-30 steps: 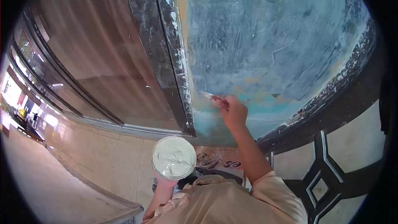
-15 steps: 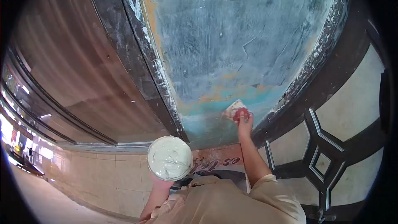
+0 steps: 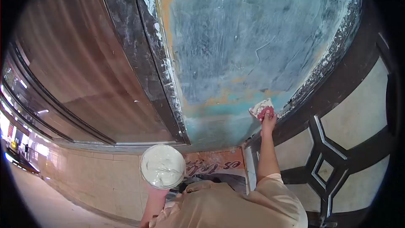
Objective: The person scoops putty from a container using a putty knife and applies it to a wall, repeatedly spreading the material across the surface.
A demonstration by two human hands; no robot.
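Note:
My right hand [image 3: 268,123] is closed around the red grip of a putty knife [image 3: 262,109]. White paste is smeared over its wide blade, which is at the lower right part of the blue-grey wall panel [image 3: 228,38], close to the dark frame. A round tub of white putty [image 3: 163,166] is held up by my left hand [image 3: 157,193] at lower left. Most of that hand is hidden beneath the tub. Swirl marks show in the putty's surface.
To the left stands a brown-framed glass panel [image 3: 84,71]; white smears mark the frame strip [image 3: 171,84] beside the wall. A dark door with pale panels [image 3: 352,101] curves along the right. Below lie a printed banner [image 3: 215,164] and beige tiles [image 3: 101,173].
My right hand and the putty knife have moved right along the wall toward the dark frame. The tub in my left hand sits slightly farther left and lower in view.

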